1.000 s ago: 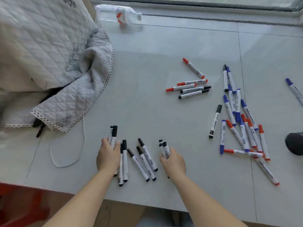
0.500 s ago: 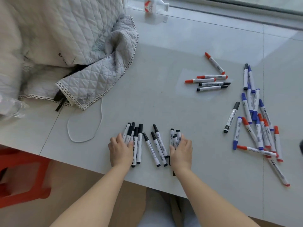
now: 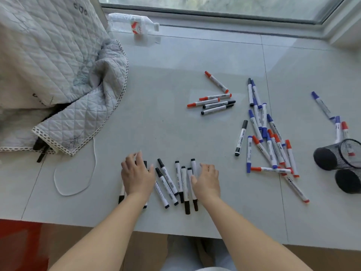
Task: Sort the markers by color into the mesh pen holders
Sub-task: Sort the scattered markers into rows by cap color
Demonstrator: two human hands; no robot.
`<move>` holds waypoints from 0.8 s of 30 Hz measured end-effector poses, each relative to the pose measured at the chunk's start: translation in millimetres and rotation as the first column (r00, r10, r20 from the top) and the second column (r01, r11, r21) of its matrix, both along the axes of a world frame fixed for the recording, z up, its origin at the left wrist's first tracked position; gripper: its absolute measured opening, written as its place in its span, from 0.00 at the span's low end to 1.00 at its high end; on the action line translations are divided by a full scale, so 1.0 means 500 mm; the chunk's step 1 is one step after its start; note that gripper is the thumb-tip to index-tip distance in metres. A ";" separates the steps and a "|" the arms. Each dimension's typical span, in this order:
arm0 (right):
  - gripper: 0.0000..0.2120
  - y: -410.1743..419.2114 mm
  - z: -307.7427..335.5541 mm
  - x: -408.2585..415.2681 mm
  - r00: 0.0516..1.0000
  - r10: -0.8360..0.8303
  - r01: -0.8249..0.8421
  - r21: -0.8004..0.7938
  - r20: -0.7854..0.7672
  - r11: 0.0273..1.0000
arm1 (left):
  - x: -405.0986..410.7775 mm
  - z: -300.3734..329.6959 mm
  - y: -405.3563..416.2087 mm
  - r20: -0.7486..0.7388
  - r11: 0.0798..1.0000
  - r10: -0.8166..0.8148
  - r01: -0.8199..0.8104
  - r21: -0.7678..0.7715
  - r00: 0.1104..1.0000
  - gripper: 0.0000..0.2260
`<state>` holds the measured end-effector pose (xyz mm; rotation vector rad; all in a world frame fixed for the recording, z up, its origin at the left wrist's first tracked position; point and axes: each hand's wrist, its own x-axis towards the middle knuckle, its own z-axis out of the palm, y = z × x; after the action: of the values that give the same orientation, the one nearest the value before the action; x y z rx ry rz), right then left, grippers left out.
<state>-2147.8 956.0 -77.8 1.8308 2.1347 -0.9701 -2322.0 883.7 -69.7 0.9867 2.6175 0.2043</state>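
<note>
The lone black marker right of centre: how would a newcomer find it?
Start at the big pile of red and blue markers on the right. Just off its left edge lies one black marker, black cap pointing away. It alone touches no other marker.

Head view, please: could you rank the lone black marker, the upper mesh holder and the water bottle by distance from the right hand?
From the right hand:
1. Lone black marker, just up and to its right.
2. Upper mesh holder, lying at the right edge.
3. Water bottle, lying at the far side by the window.
</note>
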 end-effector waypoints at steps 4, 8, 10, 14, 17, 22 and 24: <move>0.20 0.076 0.018 0.064 0.999 0.020 -0.015 0.100 -0.045 0.995 | 0.048 0.021 0.120 0.017 0.984 -0.169 0.168 0.050 0.985 0.24; 0.17 0.170 0.025 0.137 0.998 0.068 -0.067 0.189 0.002 0.980 | 0.096 0.031 0.233 0.027 0.954 -0.295 0.293 0.059 0.955 0.23; 0.16 0.213 0.023 0.171 0.994 0.105 -0.111 0.200 0.041 0.973 | 0.115 0.032 0.285 0.026 0.938 -0.346 0.345 0.039 0.938 0.23; 0.16 0.275 0.014 0.203 0.967 0.241 -0.253 0.252 0.079 0.934 | 0.119 0.029 0.375 -0.005 0.900 -0.436 0.436 -0.018 0.900 0.22; 0.21 0.313 0.001 0.209 0.892 0.435 -0.453 0.242 0.124 0.858 | 0.118 0.021 0.432 -0.020 0.880 -0.472 0.469 -0.067 0.882 0.21; 0.18 0.381 -0.023 0.213 0.763 0.616 -0.647 0.247 0.198 0.721 | 0.125 -0.011 0.522 -0.058 0.843 -0.534 0.527 -0.106 0.843 0.20; 0.16 0.400 -0.029 0.204 0.702 0.682 -0.711 0.267 0.207 0.651 | 0.128 -0.024 0.552 -0.082 0.822 -0.567 0.555 -0.125 0.820 0.20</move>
<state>-2045.9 1156.2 -92.3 0.9016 2.7146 -0.3408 -2258.1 1159.6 -81.8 1.7221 2.2701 -0.1292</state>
